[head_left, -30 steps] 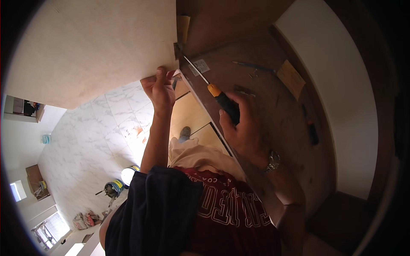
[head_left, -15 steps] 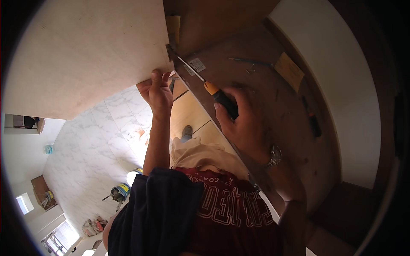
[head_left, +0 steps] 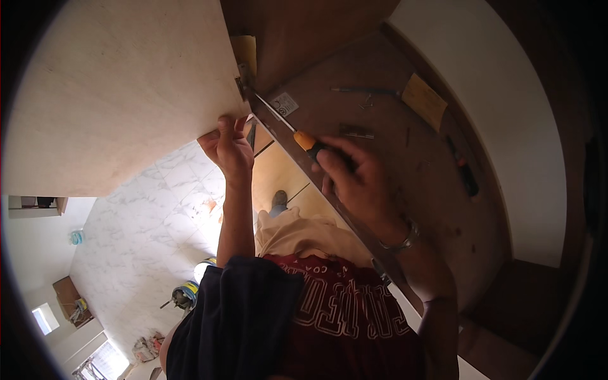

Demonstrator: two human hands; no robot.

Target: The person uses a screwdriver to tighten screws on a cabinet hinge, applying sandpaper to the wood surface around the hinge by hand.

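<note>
My right hand is wrapped round the black and yellow handle of a screwdriver. The screwdriver's shaft points up and left, its tip at a dark metal hinge on the edge of a pale wooden door panel. Whether the tip sits in a screw is too small to tell. My left hand grips the panel's lower edge just below the hinge, thumb on the near face and fingers partly hidden.
On the brown cabinet board lie a pencil-like rod, a few screws, a yellowish paper piece, a white label and a second, dark-handled tool. A bucket stands on the marbled floor.
The fingers of my right hand have shifted on the screwdriver's handle, and the wrist has turned. My left hand keeps its hold on the panel. The whole view has shifted slightly.
</note>
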